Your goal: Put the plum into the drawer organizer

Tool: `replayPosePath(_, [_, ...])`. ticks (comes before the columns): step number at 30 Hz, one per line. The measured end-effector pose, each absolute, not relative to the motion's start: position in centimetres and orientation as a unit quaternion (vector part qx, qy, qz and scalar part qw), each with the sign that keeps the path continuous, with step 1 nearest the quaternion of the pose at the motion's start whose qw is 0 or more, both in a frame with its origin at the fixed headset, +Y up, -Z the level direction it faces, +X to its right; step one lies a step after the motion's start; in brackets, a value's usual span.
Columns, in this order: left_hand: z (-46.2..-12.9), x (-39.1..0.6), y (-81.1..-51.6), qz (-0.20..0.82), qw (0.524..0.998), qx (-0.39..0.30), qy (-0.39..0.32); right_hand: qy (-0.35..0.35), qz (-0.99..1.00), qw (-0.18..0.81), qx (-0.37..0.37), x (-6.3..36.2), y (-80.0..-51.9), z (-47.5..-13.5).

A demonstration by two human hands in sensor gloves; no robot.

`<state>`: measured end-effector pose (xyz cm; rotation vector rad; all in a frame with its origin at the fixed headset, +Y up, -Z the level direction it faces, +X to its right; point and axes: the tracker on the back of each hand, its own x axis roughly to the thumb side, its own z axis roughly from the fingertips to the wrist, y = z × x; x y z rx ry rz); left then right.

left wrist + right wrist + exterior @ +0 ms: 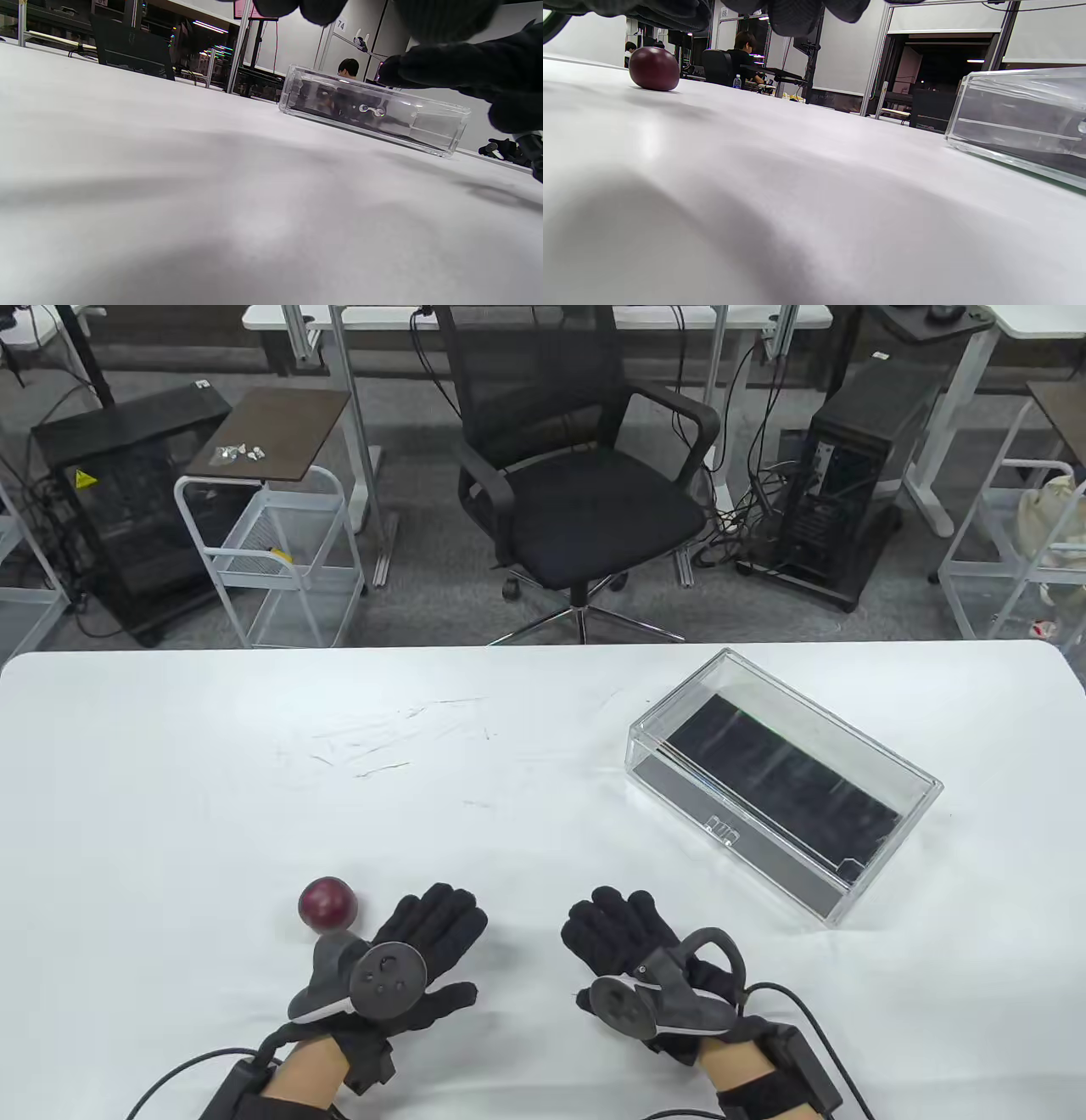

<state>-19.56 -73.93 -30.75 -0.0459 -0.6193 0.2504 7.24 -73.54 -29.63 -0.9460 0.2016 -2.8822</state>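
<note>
Table view shows the plum (327, 903), dark red and nearly round, sitting on the white table (212, 780) in the lower left of the frame, just above and left of the left hand (407, 959) and not touched by it. Being so round, it shows no clear long axis, and its stem end cannot be made out. The left hand lies flat near the bottom edge with fingers straight and spread a little, holding nothing. The right hand (640, 959) rests at lower centre-right, fingers loosely bent and together, also holding nothing. The drawer organizer (780, 785), a clear rectangular box with a dark floor, sits at the right of the frame, well apart from the plum; its long axis runs diagonally from upper left to lower right. In the right wrist view the plum (654, 68) stands at upper left, the organizer's clear wall (1022, 123) at the right edge.
</note>
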Motion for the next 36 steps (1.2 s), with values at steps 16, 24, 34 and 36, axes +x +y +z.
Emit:
replayPosePath(16, [-31.0,-19.7,-73.9,0.122,0.948,-0.025,-0.291,0.006,-0.975,-0.175,0.136,16.1,-72.6,-37.3])
replayPosePath(24, [-31.2,-19.8,-74.0,0.126,0.949,-0.036,-0.288,-0.073,-0.871,-0.354,0.333,22.2,-75.7,-41.4])
replayPosePath(34, [-31.5,-20.0,-74.1,0.132,0.95,-0.043,-0.281,-0.069,-0.781,-0.51,0.354,22.4,-77.3,-41.8])
replayPosePath(36, [-31.5,-20.0,-74.1,0.133,0.95,-0.043,-0.28,-0.056,-0.79,-0.498,0.352,22.1,-77.2,-41.6])
